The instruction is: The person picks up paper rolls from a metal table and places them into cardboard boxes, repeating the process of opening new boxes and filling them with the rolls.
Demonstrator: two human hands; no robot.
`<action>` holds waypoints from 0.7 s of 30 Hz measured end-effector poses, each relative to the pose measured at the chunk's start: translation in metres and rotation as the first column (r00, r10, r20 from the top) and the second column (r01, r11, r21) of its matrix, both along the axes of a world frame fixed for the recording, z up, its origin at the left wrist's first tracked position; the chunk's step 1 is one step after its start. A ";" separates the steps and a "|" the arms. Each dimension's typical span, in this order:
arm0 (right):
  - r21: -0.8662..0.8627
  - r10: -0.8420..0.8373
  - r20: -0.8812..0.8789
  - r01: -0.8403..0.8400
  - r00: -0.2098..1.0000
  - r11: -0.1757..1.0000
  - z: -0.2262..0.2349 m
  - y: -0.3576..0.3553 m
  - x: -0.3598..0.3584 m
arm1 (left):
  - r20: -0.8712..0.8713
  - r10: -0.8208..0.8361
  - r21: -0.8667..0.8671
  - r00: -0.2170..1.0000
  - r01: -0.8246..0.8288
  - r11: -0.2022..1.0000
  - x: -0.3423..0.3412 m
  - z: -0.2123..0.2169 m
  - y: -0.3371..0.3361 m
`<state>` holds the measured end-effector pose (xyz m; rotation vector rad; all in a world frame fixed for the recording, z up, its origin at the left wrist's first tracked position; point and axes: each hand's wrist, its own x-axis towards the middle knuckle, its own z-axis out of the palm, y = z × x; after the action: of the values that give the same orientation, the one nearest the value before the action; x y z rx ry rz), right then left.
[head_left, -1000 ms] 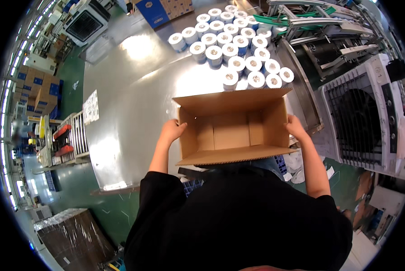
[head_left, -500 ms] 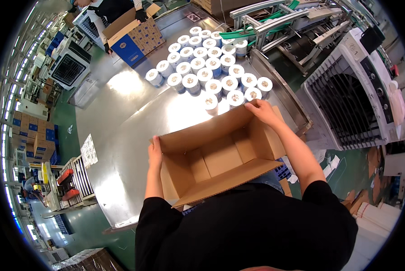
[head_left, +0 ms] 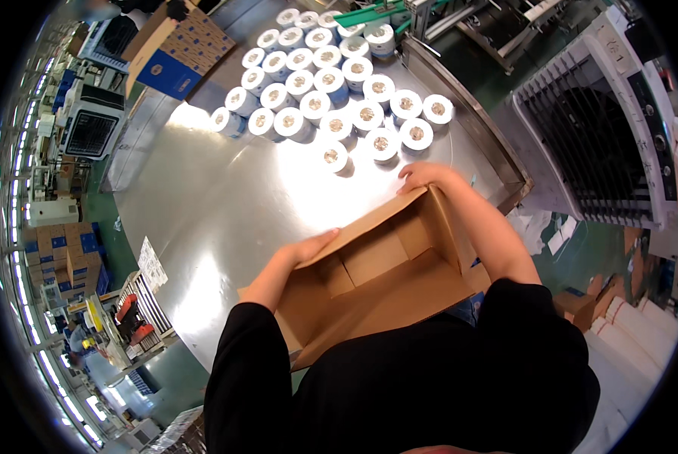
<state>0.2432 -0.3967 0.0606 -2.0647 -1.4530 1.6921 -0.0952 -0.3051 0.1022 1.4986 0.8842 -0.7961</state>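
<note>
An empty brown cardboard box (head_left: pixel 384 284) tilts with its mouth toward me at the near edge of a metal table (head_left: pixel 203 197). My left hand (head_left: pixel 312 247) lies over the box's far rim, left of its middle, with its fingers partly hidden behind the wall. At the far right corner, my right hand (head_left: pixel 429 177) grips the rim, fingertips bent over the outside. Beyond the box stand several white-and-blue cylindrical rolls (head_left: pixel 299 83) in loose rows. The nearest roll (head_left: pixel 333 157) stands apart from both hands.
A printed blue-and-brown carton (head_left: pixel 180 57) stands at the table's far left, with a person's dark-gloved hand (head_left: pixel 177 9) at its top. A raised metal edge (head_left: pixel 467 113) bounds the table's right side. A large air cooler (head_left: pixel 596 129) stands to the right. Paper (head_left: pixel 153 265) hangs at the left edge.
My left hand has moved from the box's left corner toward the middle of the far rim. The box has tilted more toward me. The view has shifted, and the co-worker is mostly out of it.
</note>
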 end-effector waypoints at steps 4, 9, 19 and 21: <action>0.008 -0.205 -0.077 0.206 0.976 0.979 -0.012 0.006 -0.022 | 0.129 -0.184 0.261 0.974 0.146 0.954 0.017 -0.073 0.014; 0.296 -0.643 0.285 0.572 0.711 0.765 -0.033 0.002 -0.005 | 0.485 -0.429 0.827 0.762 -0.239 0.509 0.148 -0.090 0.067; 0.289 -0.634 0.264 0.568 0.727 0.771 -0.093 0.033 0.095 | 0.103 -0.620 0.954 0.778 0.098 0.283 0.256 -0.124 0.103; 0.441 -0.678 0.278 0.536 0.681 0.719 -0.106 0.041 0.093 | 0.078 -0.634 0.946 0.770 0.143 0.290 0.258 -0.123 0.110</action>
<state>0.3357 -0.3556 -0.0452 -2.4165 -0.8326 0.7098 0.1626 -0.1948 -0.0205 2.8892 0.5390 -0.1707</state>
